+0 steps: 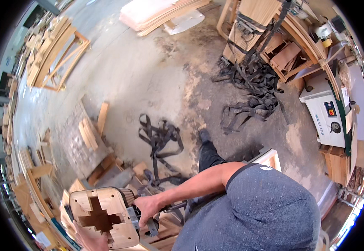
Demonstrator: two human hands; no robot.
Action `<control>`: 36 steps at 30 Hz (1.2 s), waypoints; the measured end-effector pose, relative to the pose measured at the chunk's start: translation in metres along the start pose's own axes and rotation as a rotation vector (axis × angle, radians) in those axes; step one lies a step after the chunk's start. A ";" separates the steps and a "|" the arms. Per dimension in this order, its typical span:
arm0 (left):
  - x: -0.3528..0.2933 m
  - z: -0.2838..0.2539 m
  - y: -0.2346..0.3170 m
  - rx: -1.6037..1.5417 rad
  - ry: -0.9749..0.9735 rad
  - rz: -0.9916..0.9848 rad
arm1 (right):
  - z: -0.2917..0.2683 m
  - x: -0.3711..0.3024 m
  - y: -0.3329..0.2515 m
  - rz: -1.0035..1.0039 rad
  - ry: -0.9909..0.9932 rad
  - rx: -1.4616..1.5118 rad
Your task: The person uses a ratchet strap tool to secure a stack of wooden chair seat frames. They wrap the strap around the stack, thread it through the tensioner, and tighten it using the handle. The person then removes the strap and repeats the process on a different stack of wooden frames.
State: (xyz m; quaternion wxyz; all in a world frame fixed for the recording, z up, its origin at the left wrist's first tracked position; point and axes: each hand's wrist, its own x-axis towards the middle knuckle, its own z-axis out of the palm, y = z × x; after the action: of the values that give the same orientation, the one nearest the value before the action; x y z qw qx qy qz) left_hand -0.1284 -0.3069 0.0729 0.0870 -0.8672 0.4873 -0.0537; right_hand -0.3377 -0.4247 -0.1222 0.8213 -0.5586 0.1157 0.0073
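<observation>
At the lower left is a hollow wooden block (121,202) with rounded corners, a stepped cross-shaped opening and small dark holes in its face. My left hand (92,239) grips the block's near left edge, its fingers partly hidden. My right arm reaches across to the left, and my right hand (147,208) is closed at the block's right side. It holds a metal clamp-like tool (133,218) with a flat plate against the wood; its exact kind is unclear. Wood offcuts (165,242) lie beneath and beside the block.
Tangled black straps (159,138) lie on the floor ahead, with a larger strap heap (255,90) to the right. Strapped boards (249,31) stand behind that heap. A white machine (324,111) is at the right. Stacked panels (148,14) and a loaded wooden cart (52,58) are farther off.
</observation>
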 end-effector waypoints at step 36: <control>0.709 -0.049 1.156 -0.239 0.059 1.397 | -0.917 -0.377 -0.137 -0.067 1.729 0.268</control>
State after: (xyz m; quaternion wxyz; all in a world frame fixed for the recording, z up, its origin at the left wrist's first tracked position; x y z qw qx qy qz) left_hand -0.7350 -1.5068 -0.1082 -0.0081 -0.3538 0.9342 0.0450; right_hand -0.8516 -1.2744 -0.2424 0.5041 -0.2704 0.6813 -0.4566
